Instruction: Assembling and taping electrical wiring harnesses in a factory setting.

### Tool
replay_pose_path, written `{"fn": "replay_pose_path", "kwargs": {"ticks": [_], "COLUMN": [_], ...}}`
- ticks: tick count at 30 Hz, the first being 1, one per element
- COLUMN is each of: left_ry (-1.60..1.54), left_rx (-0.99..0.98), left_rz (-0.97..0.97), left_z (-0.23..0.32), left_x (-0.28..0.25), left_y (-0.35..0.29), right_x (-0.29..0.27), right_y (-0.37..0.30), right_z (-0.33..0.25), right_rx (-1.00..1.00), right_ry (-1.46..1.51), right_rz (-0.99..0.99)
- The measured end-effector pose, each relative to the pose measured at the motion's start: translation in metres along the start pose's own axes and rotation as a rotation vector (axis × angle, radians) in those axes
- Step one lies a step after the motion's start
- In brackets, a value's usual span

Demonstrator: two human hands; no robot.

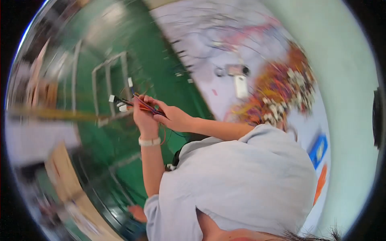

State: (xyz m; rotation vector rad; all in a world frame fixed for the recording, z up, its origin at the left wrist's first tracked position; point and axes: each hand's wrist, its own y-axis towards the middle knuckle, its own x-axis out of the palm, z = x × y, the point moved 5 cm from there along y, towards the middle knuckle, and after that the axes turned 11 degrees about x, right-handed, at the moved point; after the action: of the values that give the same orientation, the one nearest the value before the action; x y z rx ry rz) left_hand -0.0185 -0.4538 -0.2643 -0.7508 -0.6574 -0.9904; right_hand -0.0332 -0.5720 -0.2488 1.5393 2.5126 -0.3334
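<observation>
The wire bundle (pixel 149 108) is a little left of the middle of the frame, held in the air between the two hands, with red, orange, black and purple strands. Its long axis goes slantwise, from the plug ends at the upper left down toward the right, and this direction is, I judge, the relation which matters most. The white plugs (pixel 111 98) spread outward like a small fan at the left: one points up, the others point to the left, all beyond the fingers. The left hand (pixel 144 118) is nearer to these plugs; its grip is clamped around the wires just behind them. The right hand (pixel 175 116) comes from the right side, and its grip is also closed on the same bundle, farther along toward the lower right, with the fingers of both hands very near each other. Whether they touch, I cannot tell surely. Below the hands, a thin red wire (pixel 163 136) hangs beside the pale wristband (pixel 149 141). Behind the bundle is the green floor (pixel 161 82). The counter (pixel 203 80) lies well apart, in the upper right of the frame, and carries a large, blurred heap of coloured wires (pixel 277 86).
</observation>
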Motion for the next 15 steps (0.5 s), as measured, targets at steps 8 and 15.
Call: {"fn": "replay_pose_path", "kwargs": {"ticks": [8,15], "left_ry": [0.716,0.9], "left_rx": [-0.593,-0.595], "left_rz": [-0.931,-0.322], "left_z": [-0.089,-0.056], "left_x": [-0.005,-0.141], "left_y": [-0.055,-0.024], "right_x": [-0.307,-0.339], "right_y": [-0.19,-0.343], "right_z": [0.008,0.126], "right_rx": [0.435,1.154], "right_ry": [-0.749,-0.954], "right_rz": [1.264,1.702]}}
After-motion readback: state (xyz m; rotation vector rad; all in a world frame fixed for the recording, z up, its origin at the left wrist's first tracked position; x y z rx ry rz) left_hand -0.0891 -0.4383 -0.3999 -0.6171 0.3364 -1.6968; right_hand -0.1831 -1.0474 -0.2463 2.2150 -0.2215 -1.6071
